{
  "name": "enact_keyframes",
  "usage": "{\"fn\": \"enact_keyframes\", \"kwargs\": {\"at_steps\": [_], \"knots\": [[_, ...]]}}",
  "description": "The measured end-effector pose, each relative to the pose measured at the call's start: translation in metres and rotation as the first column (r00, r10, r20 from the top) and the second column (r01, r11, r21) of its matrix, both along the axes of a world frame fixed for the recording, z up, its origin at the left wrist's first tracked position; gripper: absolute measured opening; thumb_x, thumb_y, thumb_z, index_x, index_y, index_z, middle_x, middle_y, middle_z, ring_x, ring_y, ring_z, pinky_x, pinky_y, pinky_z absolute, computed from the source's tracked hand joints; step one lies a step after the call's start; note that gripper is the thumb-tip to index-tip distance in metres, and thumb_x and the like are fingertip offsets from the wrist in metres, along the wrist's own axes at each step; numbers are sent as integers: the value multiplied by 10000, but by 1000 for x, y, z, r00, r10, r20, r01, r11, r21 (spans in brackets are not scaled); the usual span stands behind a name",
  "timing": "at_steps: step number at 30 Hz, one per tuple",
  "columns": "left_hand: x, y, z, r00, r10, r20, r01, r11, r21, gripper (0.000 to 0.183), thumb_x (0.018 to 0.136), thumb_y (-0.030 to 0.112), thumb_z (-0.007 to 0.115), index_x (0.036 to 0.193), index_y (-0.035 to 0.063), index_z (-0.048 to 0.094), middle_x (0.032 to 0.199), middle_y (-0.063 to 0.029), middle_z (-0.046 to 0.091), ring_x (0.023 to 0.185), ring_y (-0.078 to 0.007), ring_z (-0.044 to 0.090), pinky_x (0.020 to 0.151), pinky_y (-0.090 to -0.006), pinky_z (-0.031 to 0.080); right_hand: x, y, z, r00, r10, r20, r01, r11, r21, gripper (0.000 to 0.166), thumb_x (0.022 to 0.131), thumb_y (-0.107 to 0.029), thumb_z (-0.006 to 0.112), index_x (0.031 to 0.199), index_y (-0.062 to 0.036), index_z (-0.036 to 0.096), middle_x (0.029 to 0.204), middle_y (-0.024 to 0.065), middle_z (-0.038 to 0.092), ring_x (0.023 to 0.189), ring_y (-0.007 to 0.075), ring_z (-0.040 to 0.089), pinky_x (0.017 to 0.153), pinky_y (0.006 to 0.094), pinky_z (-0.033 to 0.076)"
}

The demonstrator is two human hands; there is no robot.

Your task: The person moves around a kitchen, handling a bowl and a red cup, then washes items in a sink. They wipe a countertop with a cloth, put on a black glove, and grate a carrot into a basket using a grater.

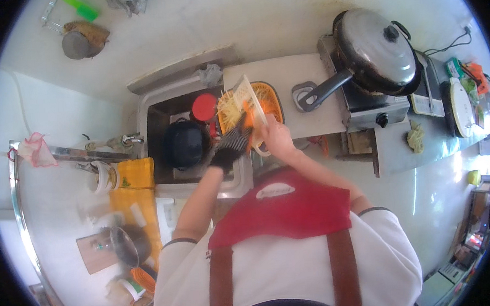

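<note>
A dark, finely striped work glove covers my left hand [233, 144]. Its fingers hold an orange carrot piece [249, 114] against a pale flat grater [245, 91], partly hidden by the hand. My bare right hand [278, 138] grips the near end of that grater, which slants over an orange colander basket [270, 89] with a dark rim. Inside the basket, pale yellow vegetable shreds [228, 109] lie on the left and orange carrot shreds [269, 107] on the right. A white rounded handle or rim [261, 150] shows just below my right hand.
Left of the basket is a steel sink [143, 116] holding a dark pot [183, 143] and a red round lid [204, 107]. On the right, a lidded frying pan [374, 50] sits on a portable gas stove [372, 115], its handle pointing towards the basket.
</note>
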State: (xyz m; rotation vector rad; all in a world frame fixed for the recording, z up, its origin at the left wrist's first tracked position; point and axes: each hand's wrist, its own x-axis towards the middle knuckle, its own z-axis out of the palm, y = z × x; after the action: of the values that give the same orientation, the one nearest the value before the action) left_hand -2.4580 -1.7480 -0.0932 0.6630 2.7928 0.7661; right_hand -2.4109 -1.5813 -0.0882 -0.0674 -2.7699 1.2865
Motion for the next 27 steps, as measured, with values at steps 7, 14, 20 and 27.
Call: {"fn": "enact_keyframes", "kwargs": {"at_steps": [7, 14, 20, 27], "knots": [[8, -2, 7, 965, -261, 18, 262, 958, -119, 299, 856, 216, 446, 1111, 101, 553, 1317, -182, 357, 1162, -355, 400, 982, -378, 316, 10, 2, -6, 998, 47, -38, -49, 996, -70, 167, 819, -138, 473, 913, -9, 424, 654, 218, 555, 639, 398, 560, 599, 480, 440], [-17, -10, -15, 985, -129, 112, 125, 991, 47, 289, 848, 164, 489, 1102, 35, 536, 1296, -190, 383, 1178, -297, 400, 985, -342, 307, 10, -2, -12, 986, 11, 166, 21, 981, -193, 165, 807, -129, 480, 917, -15, 431, 684, 219, 562, 663, 404, 559, 608, 490, 434], [-20, 2, 8, 977, 2, 215, -21, 996, 87, 358, 884, 187, 417, 1202, 27, 456, 1283, -215, 387, 1130, -331, 439, 897, -361, 400, 12, -8, -14, 986, -3, 169, 39, 977, -208, 164, 810, -134, 482, 912, -15, 431, 693, 218, 568, 660, 395, 564, 609, 487, 440], [-3, 19, 6, 995, 52, -83, -51, 999, 16, 439, 862, 337, 451, 1206, 64, 472, 1280, -217, 387, 1167, -381, 390, 1001, -400, 277, 14, 0, 0, 991, 27, -132, -27, 1000, -4, 179, 810, -151, 478, 894, 1, 432, 658, 210, 568, 650, 390, 571, 604, 476, 450]]}}
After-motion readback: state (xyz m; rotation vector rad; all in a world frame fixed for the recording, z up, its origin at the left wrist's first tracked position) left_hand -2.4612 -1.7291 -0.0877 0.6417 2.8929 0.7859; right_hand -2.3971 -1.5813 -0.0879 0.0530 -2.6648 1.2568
